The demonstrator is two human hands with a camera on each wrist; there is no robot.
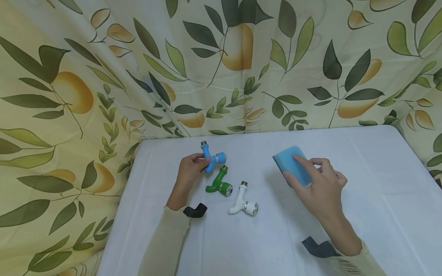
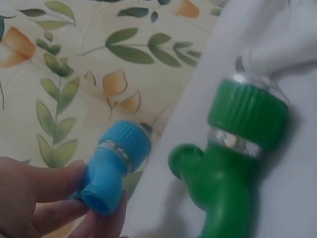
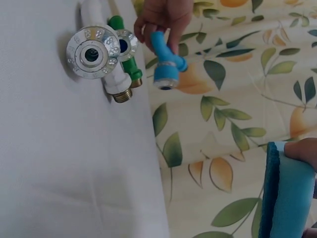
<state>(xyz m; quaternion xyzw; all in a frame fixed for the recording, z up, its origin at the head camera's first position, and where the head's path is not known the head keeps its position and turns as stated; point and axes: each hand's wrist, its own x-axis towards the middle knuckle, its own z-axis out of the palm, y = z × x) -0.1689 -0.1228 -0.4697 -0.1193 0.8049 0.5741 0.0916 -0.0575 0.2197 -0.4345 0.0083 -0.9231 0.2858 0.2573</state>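
Observation:
My left hand pinches a blue plastic tap between thumb and fingers, its brass threaded end pointing away from me. In the left wrist view the open spout of the blue tap faces the camera. Over the right part of the table, my right hand grips a light blue sponge by its edges. A darker blue scouring layer shows along one side of the sponge in the right wrist view. Close to the left hand lies a green tap, and a white tap lies to its right.
A white cloth covers the table. Behind and to the left hangs a curtain printed with leaves and orange fruit. Black straps are worn at both wrists, over light sleeves.

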